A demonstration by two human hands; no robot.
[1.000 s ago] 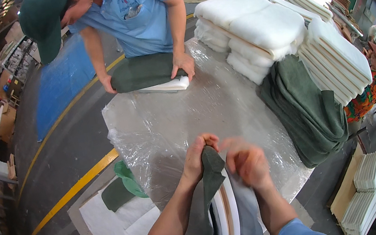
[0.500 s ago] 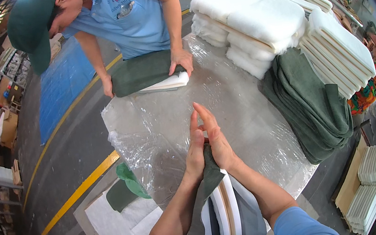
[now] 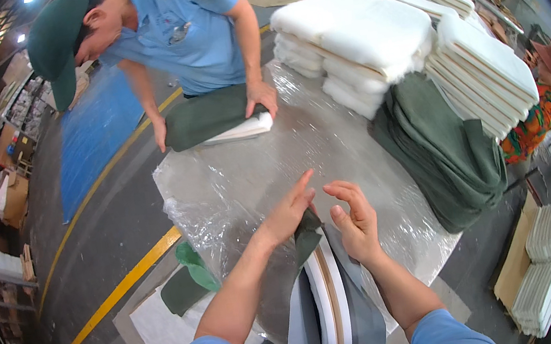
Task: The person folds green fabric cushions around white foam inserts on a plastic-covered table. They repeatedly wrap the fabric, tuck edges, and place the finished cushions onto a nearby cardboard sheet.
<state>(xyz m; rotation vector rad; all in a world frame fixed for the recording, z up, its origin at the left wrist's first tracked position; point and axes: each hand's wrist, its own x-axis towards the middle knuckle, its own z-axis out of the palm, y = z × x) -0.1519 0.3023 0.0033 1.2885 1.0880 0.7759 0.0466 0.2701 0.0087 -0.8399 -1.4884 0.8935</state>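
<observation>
Between my forearms a layered cushion pad (image 3: 328,297) stands on edge, with white padding on both sides of a thin brown core. A dark green fabric cover (image 3: 308,237) lies over its far end, and the cover's grey inner side (image 3: 362,310) hangs along the pad. My left hand (image 3: 289,210), slightly blurred, is open with fingers stretched at the left of the cover's far end; whether it touches the fabric I cannot tell. My right hand (image 3: 355,220) is apart from the pad on the right, open, its fingers loosely bent and holding nothing.
Across the plastic-covered table (image 3: 240,169), a co-worker (image 3: 195,36) grips a green cover (image 3: 206,117) around white padding. White padded panels (image 3: 354,26) and folded green covers (image 3: 447,156) are piled at the right. Lower left lie white sheets (image 3: 170,325); lower right, stacked white panels (image 3: 546,268).
My hands were pressed together around the cover's far end; now they have parted, the right one moving off to the right. The co-worker's hands remain on their green cover.
</observation>
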